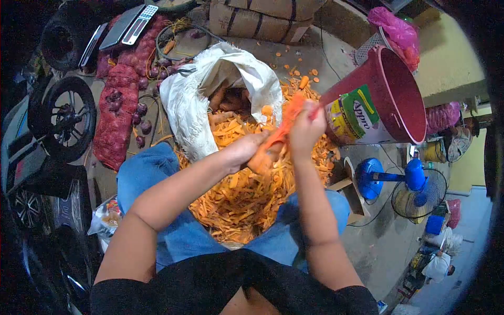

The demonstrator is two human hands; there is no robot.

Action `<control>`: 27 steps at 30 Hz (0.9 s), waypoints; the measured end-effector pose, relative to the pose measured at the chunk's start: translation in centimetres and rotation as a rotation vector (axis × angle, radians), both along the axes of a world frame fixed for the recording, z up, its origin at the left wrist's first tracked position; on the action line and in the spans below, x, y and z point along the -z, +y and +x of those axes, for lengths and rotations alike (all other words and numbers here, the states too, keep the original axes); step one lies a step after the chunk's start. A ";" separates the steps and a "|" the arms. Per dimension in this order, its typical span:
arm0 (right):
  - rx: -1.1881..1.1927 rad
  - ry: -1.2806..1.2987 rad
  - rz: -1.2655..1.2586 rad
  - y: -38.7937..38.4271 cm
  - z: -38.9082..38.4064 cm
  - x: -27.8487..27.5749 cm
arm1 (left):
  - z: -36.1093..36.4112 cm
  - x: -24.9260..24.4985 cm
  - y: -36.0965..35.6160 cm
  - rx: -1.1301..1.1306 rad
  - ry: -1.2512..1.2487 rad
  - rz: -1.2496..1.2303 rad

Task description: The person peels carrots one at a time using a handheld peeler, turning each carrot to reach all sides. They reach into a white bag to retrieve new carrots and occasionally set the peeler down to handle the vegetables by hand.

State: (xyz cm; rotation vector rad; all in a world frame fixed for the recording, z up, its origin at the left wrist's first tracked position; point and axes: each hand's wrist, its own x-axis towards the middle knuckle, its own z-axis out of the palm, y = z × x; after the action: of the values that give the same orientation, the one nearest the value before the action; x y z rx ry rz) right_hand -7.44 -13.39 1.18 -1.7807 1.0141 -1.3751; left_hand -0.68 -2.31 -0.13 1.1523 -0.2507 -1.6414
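In my left hand (247, 149) is a peeled-looking carrot (260, 161), held at a slant over the pile and smeared by motion. My right hand (306, 134) is closed around a red-handled peeler (313, 112) at the carrot's upper part; its blade is blurred. A deep heap of orange carrot peelings (231, 194) lies between my bent legs, under both hands. Just beyond stands an open white woven sack (181, 100), with unpeeled carrots (226, 116) showing in its mouth.
A large maroon bucket (388, 94) leans at the right, beside the peelings. Red net bags of onions (116, 118) and a scale (139, 25) lie at the left near a motorbike wheel (68, 119). A blue fan (415, 176) and a cardboard box (357, 197) are at the right.
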 end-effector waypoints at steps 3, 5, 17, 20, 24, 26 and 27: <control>0.296 0.014 0.060 -4.6 -1.8 -0.4 | -0.8 -2.8 0.9 0.109 -0.052 -0.100; 0.300 -0.047 0.196 -5.0 -2.4 -0.9 | -0.6 -3.4 0.8 0.096 0.057 -0.024; 0.129 -0.125 0.226 -4.6 -1.3 2.2 | -0.4 -1.7 0.7 0.036 0.002 -0.001; 0.290 -0.075 0.326 -4.9 -2.5 -0.7 | -0.4 -2.5 0.8 0.061 0.130 0.028; -0.074 -0.154 0.180 0.3 -0.7 -2.0 | 0.9 0.2 -0.2 -0.115 0.272 0.003; -0.070 -0.091 0.081 2.5 0.2 -1.5 | 1.0 0.5 -0.3 -0.156 0.318 0.029; -0.085 0.005 0.057 3.2 0.3 -1.6 | 0.8 0.5 -0.3 -0.128 0.242 0.045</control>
State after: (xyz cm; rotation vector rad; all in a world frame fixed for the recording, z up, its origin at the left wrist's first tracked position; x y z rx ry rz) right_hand -7.18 -10.21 2.74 -1.7653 0.9599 -1.2780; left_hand 0.12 -2.63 -0.68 0.9704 0.0151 -1.6607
